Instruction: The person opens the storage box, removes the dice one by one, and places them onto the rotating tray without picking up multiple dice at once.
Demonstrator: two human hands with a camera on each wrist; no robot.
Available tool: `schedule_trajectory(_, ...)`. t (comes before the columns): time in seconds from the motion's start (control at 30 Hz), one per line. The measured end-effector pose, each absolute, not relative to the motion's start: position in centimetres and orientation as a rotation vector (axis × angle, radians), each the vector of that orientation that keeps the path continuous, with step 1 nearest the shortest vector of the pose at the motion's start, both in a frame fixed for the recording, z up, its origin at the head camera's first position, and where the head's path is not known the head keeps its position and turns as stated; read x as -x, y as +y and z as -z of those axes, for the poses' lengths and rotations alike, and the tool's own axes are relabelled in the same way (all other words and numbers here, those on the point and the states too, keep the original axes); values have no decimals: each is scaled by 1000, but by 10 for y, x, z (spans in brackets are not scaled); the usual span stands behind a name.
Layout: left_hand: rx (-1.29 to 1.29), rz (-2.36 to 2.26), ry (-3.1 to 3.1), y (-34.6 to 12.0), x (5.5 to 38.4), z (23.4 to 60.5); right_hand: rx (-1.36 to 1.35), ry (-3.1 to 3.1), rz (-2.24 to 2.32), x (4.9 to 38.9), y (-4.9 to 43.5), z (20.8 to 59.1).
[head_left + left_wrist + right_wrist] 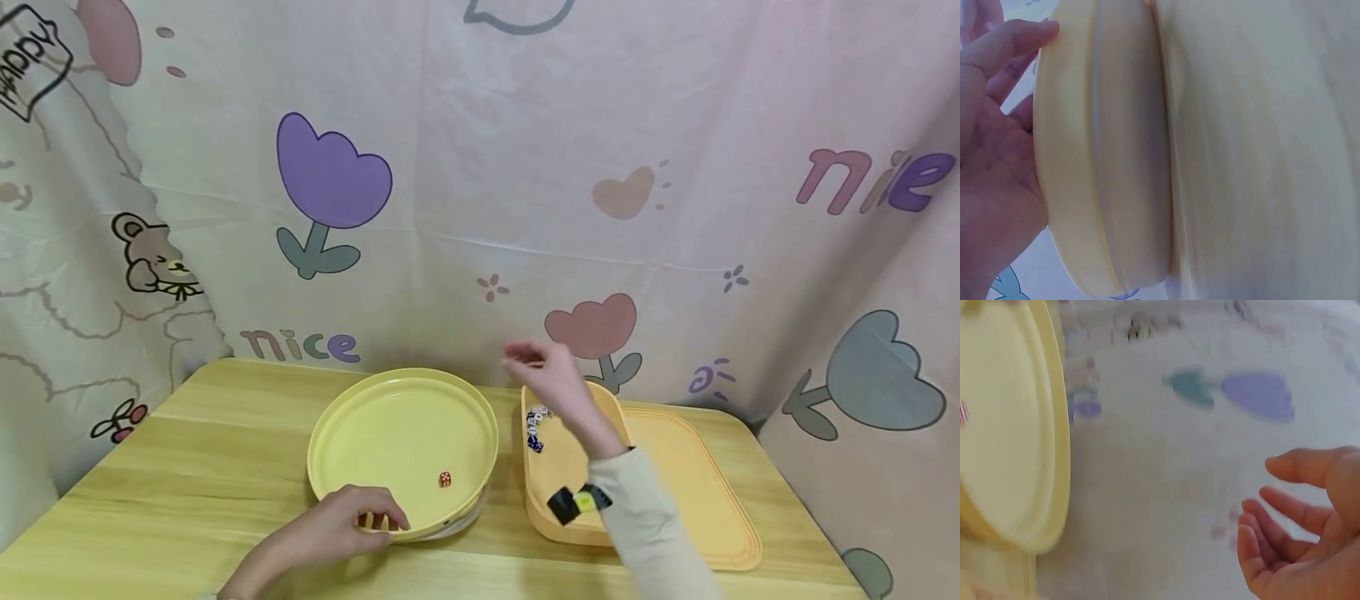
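A round yellow tray [405, 433] stands left of centre on the table, and one red die [445, 479] lies inside it near the right front. My left hand [348, 521] holds the tray's near rim, fingers curled over the edge and thumb on the outer side. In the left wrist view the thumb tip meets the tray's side wall [1069, 144]. Raised above the back of an orange bin [555, 533], my right hand [551, 375] has loosely curled fingers with nothing between them. Several blue and white dice [535, 429] lie along the bin's left side.
A flat orange lid or tray [697, 500] lies right of the bin, partly behind my right forearm. Below the round tray a pale base [461, 523] shows. A printed curtain [465, 167] hangs behind the wooden table [165, 467].
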State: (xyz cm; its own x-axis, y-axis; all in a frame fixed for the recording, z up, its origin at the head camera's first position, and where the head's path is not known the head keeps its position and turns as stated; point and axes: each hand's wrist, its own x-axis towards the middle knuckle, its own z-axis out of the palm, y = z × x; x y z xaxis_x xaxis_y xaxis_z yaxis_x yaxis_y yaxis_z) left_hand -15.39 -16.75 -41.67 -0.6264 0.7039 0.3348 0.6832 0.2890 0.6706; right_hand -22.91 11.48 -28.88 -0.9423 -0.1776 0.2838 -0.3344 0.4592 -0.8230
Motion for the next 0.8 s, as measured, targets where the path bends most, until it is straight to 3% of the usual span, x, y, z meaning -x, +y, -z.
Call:
schedule_trajectory(0.13, -1349, -1280, 2498, -167, 154, 416, -402, -2574, -1501, 257, 138, 294)
schedule_trajectory(0.4, -1319, -1299, 2464, -168, 154, 419, -100, -2608, -1589, 293, 173, 345)
schedule_trajectory(0.8, -1341, -1287, 2483, -168, 152, 417, 63, -2517, -1509, 317, 196, 407)
